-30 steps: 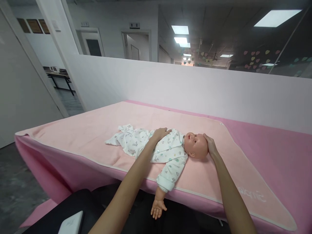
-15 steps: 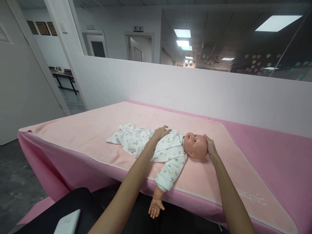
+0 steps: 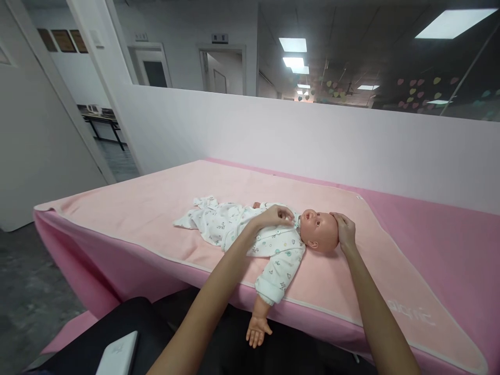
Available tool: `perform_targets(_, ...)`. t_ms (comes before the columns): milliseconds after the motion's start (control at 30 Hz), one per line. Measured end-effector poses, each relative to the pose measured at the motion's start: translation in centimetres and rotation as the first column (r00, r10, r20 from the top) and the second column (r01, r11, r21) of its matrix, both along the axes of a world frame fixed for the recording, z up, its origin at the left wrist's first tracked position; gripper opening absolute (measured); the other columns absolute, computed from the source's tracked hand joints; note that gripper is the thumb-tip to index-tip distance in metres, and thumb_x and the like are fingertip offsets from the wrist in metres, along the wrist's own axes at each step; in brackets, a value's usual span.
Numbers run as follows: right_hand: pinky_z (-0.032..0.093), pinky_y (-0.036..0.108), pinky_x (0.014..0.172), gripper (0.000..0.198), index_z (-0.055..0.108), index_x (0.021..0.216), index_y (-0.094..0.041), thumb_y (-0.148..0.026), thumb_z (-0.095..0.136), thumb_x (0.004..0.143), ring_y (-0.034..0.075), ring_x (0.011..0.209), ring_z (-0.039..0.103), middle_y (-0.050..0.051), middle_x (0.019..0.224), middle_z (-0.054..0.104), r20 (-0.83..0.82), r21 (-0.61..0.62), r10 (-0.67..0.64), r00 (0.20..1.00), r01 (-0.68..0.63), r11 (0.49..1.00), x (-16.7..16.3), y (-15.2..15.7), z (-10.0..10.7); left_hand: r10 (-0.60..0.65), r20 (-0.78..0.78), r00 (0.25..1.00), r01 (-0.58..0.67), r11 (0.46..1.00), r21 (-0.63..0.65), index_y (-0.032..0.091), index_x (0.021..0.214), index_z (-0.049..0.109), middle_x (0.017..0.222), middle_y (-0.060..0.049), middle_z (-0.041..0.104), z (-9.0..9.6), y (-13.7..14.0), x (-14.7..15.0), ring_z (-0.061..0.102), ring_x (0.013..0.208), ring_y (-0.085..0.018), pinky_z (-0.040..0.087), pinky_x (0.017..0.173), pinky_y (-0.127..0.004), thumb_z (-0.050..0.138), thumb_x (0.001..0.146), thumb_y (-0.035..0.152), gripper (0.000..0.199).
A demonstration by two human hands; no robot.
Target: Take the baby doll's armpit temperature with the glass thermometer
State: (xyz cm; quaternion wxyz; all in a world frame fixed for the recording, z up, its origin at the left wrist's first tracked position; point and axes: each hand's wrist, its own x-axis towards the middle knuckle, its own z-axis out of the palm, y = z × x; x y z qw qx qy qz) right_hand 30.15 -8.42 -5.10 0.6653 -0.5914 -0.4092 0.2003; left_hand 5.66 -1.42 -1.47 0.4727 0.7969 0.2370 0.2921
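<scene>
A baby doll [image 3: 320, 234] lies on its back on a peach mat, its head to the right. It wears a white printed sleepsuit [image 3: 230, 221] with snaps down the front; the empty-looking legs lie flat to the left. My left hand [image 3: 275, 215] hovers over or lightly touches the upper chest near the collar, fingers loosely curved and holding nothing I can see. Against the crown of the doll's head rests my right hand [image 3: 345, 230], its fingers extended along the top. The doll's near arm [image 3: 259, 323] hangs over the mat's front edge, palm open.
The peach mat [image 3: 136, 208] covers a pink-draped table [image 3: 449, 224] standing against a white half wall [image 3: 273, 135] with glass above. At the lower left, a white flat device [image 3: 117, 354] lies on my dark-clothed lap. A door [image 3: 42, 114] is at the left.
My left hand has risen from the doll's belly and moved right toward its collar, uncovering the doll's far hand. My right hand stays at the head. The view has shifted slightly.
</scene>
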Motion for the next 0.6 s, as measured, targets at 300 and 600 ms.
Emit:
perform_targets(300, 0.044, 0.031, 0.075, 0.029, 0.065, 0.072, -0.016, -0.041, 0.050, 0.068, 0.021, 0.079, 0.059, 0.006, 0.078, 0.067, 0.158, 0.046, -0.133, 0.978, 0.127, 0.991, -0.6, -0.9, 0.8, 0.143, -0.093, 0.985, -0.149, 0.987, -0.064, 0.012, 0.086, 0.069, 0.066, -0.002, 0.061, 0.1, -0.1, 0.2, 0.050, 0.060, -0.012, 0.037, 0.055, -0.023, 0.069, 0.062, 0.034, 0.032)
perform_targets(600, 0.039, 0.036, 0.088, 0.035, 0.057, 0.107, -0.014, -0.028, 0.041, 0.080, 0.021, 0.090, 0.057, 0.009, 0.095, 0.065, 0.657, 0.261, -0.333, 0.677, 0.210, 0.942, -3.6, -2.3, 2.9, 0.297, 0.208, 0.932, -0.305, 0.952, 0.006, 0.021, 0.114, 0.054, 0.119, -0.002, 0.054, 0.8, -5.7, -3.0, 0.044, 0.114, -0.015, 0.031, 0.101, -0.027, 0.041, 0.083, 0.015, 0.034)
